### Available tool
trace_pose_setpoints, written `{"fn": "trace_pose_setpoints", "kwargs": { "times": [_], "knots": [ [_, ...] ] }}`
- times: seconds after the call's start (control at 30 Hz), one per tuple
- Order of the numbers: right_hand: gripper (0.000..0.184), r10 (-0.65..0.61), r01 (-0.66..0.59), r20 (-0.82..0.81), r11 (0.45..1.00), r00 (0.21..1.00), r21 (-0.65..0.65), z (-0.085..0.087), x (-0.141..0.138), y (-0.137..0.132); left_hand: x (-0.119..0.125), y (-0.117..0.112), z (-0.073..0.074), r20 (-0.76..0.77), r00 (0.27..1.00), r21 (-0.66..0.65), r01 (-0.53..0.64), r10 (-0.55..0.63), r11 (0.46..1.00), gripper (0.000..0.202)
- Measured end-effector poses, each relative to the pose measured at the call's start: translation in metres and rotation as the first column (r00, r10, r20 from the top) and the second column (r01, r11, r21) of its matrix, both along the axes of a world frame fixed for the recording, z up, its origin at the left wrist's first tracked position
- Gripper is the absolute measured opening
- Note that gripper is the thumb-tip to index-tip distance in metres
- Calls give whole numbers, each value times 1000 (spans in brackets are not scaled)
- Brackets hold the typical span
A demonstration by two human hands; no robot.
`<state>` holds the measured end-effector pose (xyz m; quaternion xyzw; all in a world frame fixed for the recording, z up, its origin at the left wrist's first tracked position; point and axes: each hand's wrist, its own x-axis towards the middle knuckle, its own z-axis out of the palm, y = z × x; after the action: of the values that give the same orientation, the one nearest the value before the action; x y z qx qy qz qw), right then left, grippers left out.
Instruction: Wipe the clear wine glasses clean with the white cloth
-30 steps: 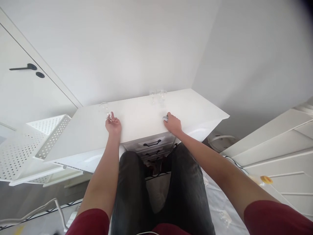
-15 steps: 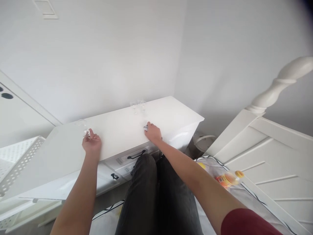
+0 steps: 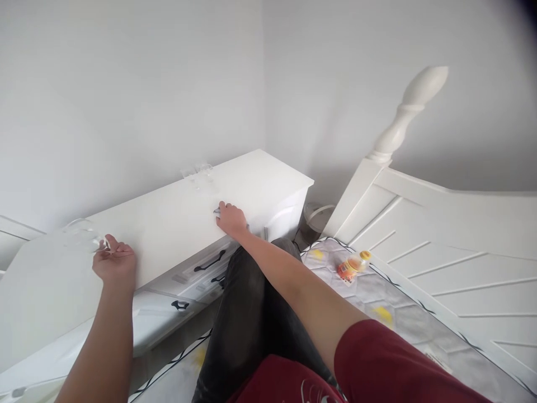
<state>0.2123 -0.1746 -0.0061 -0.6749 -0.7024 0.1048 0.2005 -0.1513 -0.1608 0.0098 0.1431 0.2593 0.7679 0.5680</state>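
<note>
At the left of the white cabinet top [image 3: 159, 224], my left hand [image 3: 113, 260] has its fingers curled in a pinch at the near end of a clear glass [image 3: 79, 235]. The glass is see-through and its outline faint. My right hand [image 3: 232, 219] rests low on the same surface, nearer the middle. Its fingers are closed around a small dark-grey and bluish piece, mostly hidden, whose kind I cannot make out. Beyond it, close to the wall, stand several more clear glasses [image 3: 201, 174], blurred against the white.
Dark handles [image 3: 210, 262] mark the drawers on the cabinet front. A lidded bucket [image 3: 318, 217] stands on the floor past the cabinet's right end. To the right, a bottle [image 3: 353, 266] with a yellow cap lies on the patterned mattress [image 3: 403, 296], beside a white bed board [image 3: 453, 235].
My view has turned to the right, so everything appears shifted left. Both hands keep much the same places over the cabinet, the left one still at the clear glass.
</note>
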Motion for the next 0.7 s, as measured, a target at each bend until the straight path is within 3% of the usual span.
{"fn": "trace_pose_setpoints", "kwargs": {
  "times": [0.23, 0.5, 0.7],
  "knots": [
    [39, -28, 29, 38, 999, 999, -31, 7, -2, -7, -6, 8, -10, 63, 998, 64, -28, 24, 998, 11],
    [34, -78, 81, 109, 996, 991, -28, 13, -9, -13, -4, 8, -12, 99, 988, -18, -118, 119, 993, 11],
    [29, -105, 109, 144, 994, 984, -24, 12, -13, -15, 0, 2, -15, 77, 993, -33, -82, 85, 996, 16]
  ]
}}
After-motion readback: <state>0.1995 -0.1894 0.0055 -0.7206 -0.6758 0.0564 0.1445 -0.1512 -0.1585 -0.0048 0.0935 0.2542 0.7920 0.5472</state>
